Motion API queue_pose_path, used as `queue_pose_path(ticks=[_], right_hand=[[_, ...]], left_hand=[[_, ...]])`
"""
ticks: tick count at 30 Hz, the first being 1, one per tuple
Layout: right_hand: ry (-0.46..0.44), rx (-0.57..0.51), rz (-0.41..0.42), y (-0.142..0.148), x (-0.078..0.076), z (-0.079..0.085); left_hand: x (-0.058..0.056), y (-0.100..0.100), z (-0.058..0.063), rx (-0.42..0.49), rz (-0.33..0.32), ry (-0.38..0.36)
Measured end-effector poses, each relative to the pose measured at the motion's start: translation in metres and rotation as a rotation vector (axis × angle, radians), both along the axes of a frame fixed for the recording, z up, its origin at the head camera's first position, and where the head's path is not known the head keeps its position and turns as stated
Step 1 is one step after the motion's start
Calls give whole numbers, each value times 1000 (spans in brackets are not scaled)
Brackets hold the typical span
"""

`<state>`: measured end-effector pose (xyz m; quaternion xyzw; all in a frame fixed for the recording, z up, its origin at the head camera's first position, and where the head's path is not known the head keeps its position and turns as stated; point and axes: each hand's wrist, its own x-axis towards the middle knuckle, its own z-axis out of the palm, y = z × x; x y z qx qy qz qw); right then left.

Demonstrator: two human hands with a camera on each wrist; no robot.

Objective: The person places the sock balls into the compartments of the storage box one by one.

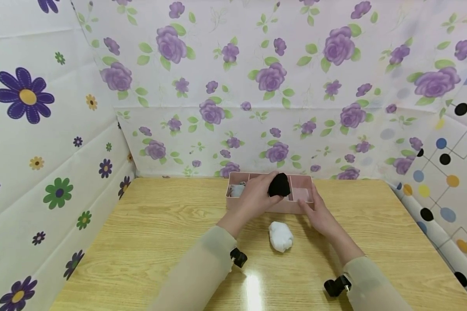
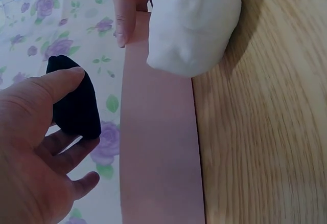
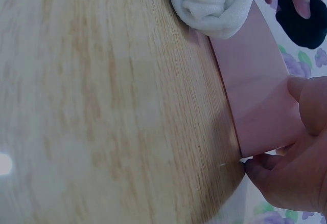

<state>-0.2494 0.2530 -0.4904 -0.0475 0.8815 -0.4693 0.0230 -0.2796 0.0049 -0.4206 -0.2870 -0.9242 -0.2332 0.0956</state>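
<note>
In the head view my left hand point(image 1: 257, 192) pinches a black rolled sock point(image 1: 279, 185) between thumb and fingers, above the middle of a pink divided storage box point(image 1: 270, 206). The left wrist view shows the black sock point(image 2: 76, 101) held over the box's rim. My right hand point(image 1: 317, 211) grips the box's right end, its thumb on the front wall. On the table in front of the box lies a white rolled sock point(image 1: 281, 236), its coiled folds plain in the right wrist view. A light grey bundle point(image 1: 237, 190) sits in the box's left compartment. My left hand partly hides the middle compartments.
The box stands near the back edge of a wood-grain table point(image 1: 171, 229), close to a flowered cloth backdrop point(image 1: 218, 86). Patterned cloth walls point(image 1: 43, 155) rise at both sides. A small black camera point(image 1: 238, 257) is worn on each wrist.
</note>
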Motion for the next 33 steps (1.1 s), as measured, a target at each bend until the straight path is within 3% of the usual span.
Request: queue_pose_path(ticks=[16, 33], right_hand=[[10, -20, 16, 1, -1, -1], [-3, -2, 13, 0, 2, 2]], left_hand=[[-16, 11, -12, -22, 21, -85], [-24, 19, -25, -70, 23, -56]])
